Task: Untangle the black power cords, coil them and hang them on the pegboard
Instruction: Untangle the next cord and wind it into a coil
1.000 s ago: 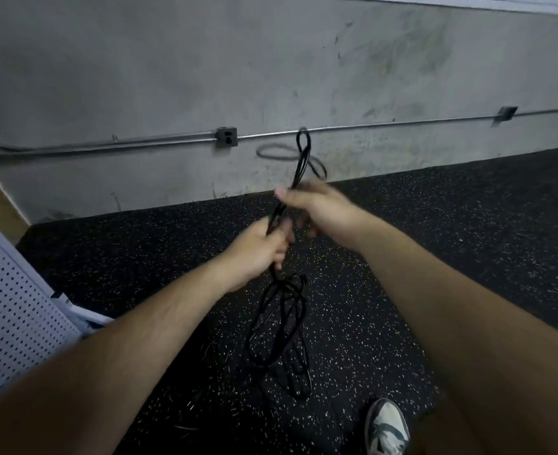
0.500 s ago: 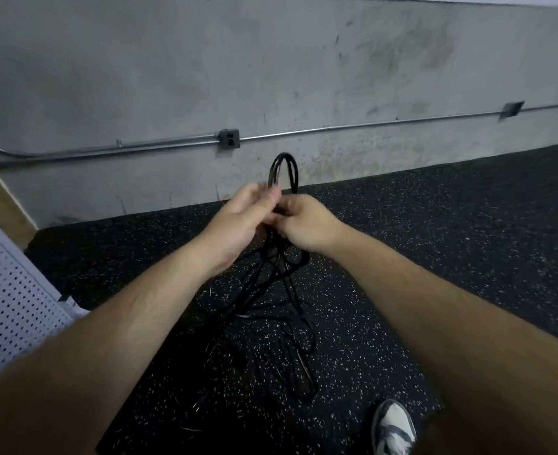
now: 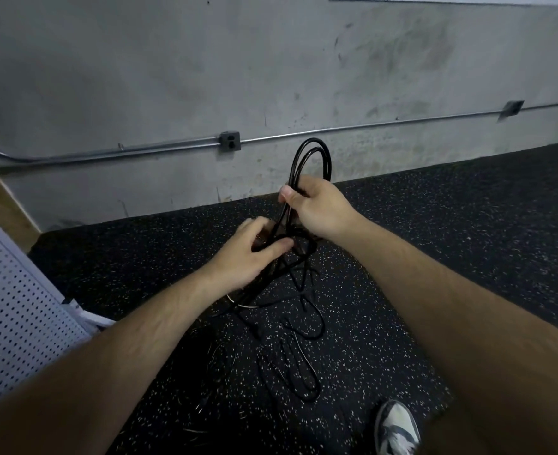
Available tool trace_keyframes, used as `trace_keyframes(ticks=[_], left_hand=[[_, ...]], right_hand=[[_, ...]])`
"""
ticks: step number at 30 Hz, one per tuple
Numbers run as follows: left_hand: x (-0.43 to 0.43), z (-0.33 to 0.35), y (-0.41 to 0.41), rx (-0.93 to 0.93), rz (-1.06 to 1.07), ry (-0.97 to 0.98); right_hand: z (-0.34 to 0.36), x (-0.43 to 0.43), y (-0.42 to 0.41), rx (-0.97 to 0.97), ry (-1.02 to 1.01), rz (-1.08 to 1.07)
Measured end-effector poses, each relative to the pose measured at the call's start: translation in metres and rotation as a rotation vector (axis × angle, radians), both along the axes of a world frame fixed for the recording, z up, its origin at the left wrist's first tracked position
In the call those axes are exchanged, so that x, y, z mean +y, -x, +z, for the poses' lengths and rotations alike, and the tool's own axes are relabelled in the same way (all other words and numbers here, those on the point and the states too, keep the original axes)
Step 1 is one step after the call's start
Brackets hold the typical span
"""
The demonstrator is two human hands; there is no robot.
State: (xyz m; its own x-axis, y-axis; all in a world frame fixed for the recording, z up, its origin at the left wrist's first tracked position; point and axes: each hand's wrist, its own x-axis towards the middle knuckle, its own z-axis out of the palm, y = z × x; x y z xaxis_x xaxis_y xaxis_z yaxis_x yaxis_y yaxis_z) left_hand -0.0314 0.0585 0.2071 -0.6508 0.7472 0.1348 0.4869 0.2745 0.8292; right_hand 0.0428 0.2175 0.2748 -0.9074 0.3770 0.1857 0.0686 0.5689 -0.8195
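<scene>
— Cords [image 3: 294, 172]: which parts are hiding?
— Lower strands are blending into the dark speckled floor [image 3: 467, 208], so plugs and the cord count are escaping me. Pegboard [image 3: 15, 307] is getting cut off at left, shoe [image 3: 397, 428] at the bottom edge.
— And the hands?
— Right hand [image 3: 317, 208] is gripping a doubled glossy black loop, which is standing up above the fist. Left hand [image 3: 248, 254], just below, is curling its fingers round strands that are trailing down in a tangle onto the floor.
</scene>
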Motion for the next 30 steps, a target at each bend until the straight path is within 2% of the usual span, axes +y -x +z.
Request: trace_keyframes(ticks=[4, 9, 13, 18, 20, 23, 25, 27, 30], left_hand=[[0.0, 0.003, 0.001, -0.011, -0.058, -0.007], [-0.006, 0.009, 0.009, -0.027, -0.01, -0.006], [-0.016, 0.014, 0.014, 0.219, -0.019, 0.008], [-0.01, 0.016, 0.01, 0.434, -0.033, -0.043], [-0.007, 0.018, 0.01, 0.327, 0.051, -0.094], [-0.006, 0.026, 0.01, -0.017, 0.172, -0.275], [-0.009, 0.034, 0.015, -0.132, 0.21, -0.386], [-0.014, 0.038, 0.022, -0.162, 0.28, -0.425], [-0.023, 0.035, 0.033, -0.185, 0.4, -0.349]], right_hand=[[0.002, 0.003, -0.001, -0.02, -0.029, 0.001], [0.003, 0.004, -0.001, -0.033, -0.134, 0.011], [0.007, 0.009, -0.002, -0.029, -0.131, -0.076], [0.011, 0.007, -0.005, 0.0, 0.021, -0.12], [0.011, 0.003, -0.009, -0.038, 0.083, -0.038], [0.006, 0.001, -0.009, -0.099, 0.193, 0.095], [0.004, 0.006, -0.008, -0.085, 0.264, 0.054], [0.004, 0.013, -0.009, -0.054, 0.367, -0.044], [0.003, 0.023, -0.01, -0.003, 0.37, -0.242]])
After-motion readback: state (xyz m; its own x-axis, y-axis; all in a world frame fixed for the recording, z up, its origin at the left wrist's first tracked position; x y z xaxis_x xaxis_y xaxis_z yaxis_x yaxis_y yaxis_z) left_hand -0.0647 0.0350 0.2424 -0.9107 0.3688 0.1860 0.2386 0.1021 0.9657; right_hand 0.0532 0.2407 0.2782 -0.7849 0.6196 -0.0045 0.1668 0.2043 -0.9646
